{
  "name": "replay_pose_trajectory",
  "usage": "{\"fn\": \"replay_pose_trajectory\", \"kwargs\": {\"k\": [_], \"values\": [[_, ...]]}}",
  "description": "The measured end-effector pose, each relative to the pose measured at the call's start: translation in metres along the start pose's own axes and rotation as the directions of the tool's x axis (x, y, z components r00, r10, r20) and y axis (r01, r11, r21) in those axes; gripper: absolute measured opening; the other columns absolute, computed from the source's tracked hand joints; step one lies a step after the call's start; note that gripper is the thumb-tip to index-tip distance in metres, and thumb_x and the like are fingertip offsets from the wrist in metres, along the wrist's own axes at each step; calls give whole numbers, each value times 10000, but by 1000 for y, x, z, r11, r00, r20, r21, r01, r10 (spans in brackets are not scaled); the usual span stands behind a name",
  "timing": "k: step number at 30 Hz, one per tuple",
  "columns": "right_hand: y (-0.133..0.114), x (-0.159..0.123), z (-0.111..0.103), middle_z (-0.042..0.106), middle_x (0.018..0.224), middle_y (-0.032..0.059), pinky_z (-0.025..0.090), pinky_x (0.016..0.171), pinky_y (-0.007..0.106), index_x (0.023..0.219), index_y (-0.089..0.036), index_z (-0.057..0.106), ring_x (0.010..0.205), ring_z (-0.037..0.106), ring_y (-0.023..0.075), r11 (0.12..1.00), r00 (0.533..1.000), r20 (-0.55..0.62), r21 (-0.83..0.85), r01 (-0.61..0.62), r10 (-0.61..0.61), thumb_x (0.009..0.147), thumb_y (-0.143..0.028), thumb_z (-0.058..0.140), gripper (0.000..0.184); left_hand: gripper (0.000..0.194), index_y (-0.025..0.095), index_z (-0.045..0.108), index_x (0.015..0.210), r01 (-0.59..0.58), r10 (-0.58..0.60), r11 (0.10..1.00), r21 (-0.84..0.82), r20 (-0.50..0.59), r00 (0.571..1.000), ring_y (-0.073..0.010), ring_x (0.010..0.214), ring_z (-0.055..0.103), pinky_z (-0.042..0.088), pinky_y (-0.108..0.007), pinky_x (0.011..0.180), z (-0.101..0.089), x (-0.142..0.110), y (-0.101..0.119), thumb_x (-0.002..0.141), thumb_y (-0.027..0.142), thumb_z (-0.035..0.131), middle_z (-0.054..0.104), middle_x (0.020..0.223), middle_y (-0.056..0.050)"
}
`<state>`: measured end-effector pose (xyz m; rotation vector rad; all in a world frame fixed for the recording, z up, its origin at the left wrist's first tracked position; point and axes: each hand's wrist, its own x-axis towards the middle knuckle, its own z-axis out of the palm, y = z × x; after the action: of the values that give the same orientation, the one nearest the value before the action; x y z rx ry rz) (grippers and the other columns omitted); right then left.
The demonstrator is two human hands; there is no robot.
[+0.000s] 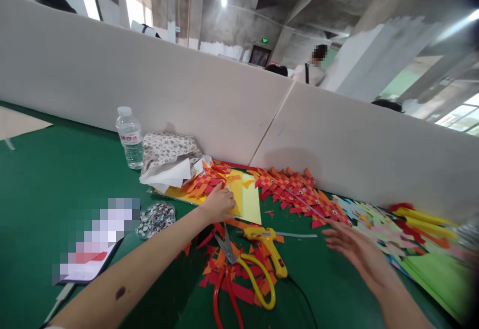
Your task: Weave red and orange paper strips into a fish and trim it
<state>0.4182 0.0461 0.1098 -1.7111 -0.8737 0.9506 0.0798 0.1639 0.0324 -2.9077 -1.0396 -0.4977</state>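
My left hand (pixel 220 203) reaches over the pile of cut orange and red paper pieces (pixel 200 185) on yellow sheets (pixel 251 204). Its fingers are curled down, and what they hold, if anything, is hidden. My right hand (pixel 354 249) hovers at the right with fingers stretched out, close to woven red-and-orange paper fish (pixel 299 191) with stuck-on eyes. Between my hands lies a yellow hot glue gun (pixel 267 243), its orange light on. Scissors (pixel 232 264) with one red and one yellow handle lie half-open on red and orange scraps (pixel 245 291).
At left are a phone (pixel 97 249) on a cable, a bag of googly eyes (pixel 157 219), a water bottle (pixel 130 139) and a patterned cloth pouch (pixel 170 149). Pastel paper cutouts (pixel 377 224) and green sheets (pixel 441 274) lie right. A white partition (pixel 209 99) borders the table; people are beyond.
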Motion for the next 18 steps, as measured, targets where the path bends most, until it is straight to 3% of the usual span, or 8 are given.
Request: {"fn": "replay_pose_trajectory", "kwargs": {"k": [2, 4, 6, 8, 12, 16, 18], "values": [[-9, 4, 51, 701, 824, 102, 542, 626, 312, 943, -188, 652, 664, 655, 186, 991, 981, 193, -124, 44, -19, 665, -433, 680, 372, 216, 160, 680, 797, -29, 29, 999, 32, 7, 1000, -240, 912, 582, 326, -428, 922, 2, 2, 3, 789, 358, 595, 678, 875, -96], [-16, 4, 101, 693, 770, 76, 525, 574, 263, 907, -167, 646, 640, 648, 162, 963, 939, 337, -221, 153, -72, 713, -454, 623, 348, 147, 143, 675, 766, -47, 46, 997, 54, 15, 999, -230, 866, 595, 325, -423, 915, 7, 7, 8, 815, 207, 553, 683, 801, -101], [-19, 4, 142, 686, 725, 58, 506, 549, 239, 862, -158, 643, 606, 639, 147, 954, 908, 409, -225, 198, -92, 717, -433, 618, 312, 143, 129, 668, 771, -41, 40, 997, 67, 17, 999, -220, 819, 609, 330, -418, 909, 13, 11, 14, 798, 102, 530, 685, 770, -100], [-18, 7, 174, 676, 695, 34, 501, 561, 231, 829, -158, 634, 579, 625, 132, 947, 882, 455, -214, 241, -122, 709, -395, 631, 265, 143, 121, 659, 784, -11, 10, 998, 69, 14, 1000, -224, 793, 616, 355, -417, 876, 17, 12, 16, 803, 100, 520, 683, 768, -103], [-11, 23, 210, 658, 650, 14, 477, 518, 220, 798, -156, 622, 533, 604, 120, 935, 861, 483, -205, 290, -161, 744, -336, 586, 191, 194, 167, 633, 852, 69, -68, 996, 49, -17, 998, -200, 833, 609, 406, -349, 815, 9, -2, 5, 879, 238, 454, 672, 840, -71], [-8, 43, 228, 634, 605, 5, 455, 520, 225, 703, -160, 612, 504, 571, 114, 916, 863, 456, -212, 341, -216, 716, -232, 595, 76, 215, 184, 575, 1022, 231, -227, 972, 47, -73, 971, -220, 1006, 556, 409, -347, 857, -6, -21, -23, 888, 258, 425, 622, 1070, -87], [-14, 44, 237, 623, 602, -3, 459, 544, 236, 667, -168, 603, 521, 567, 118, 910, 850, 466, -190, 370, -248, 708, -209, 594, 58, 245, 201, 546, 1068, 319, -315, 947, 45, -84, 946, -242, 1058, 535, 401, -367, 893, -9, -26, -37, 854, 306, 492, 603, 1117, -92]]}}
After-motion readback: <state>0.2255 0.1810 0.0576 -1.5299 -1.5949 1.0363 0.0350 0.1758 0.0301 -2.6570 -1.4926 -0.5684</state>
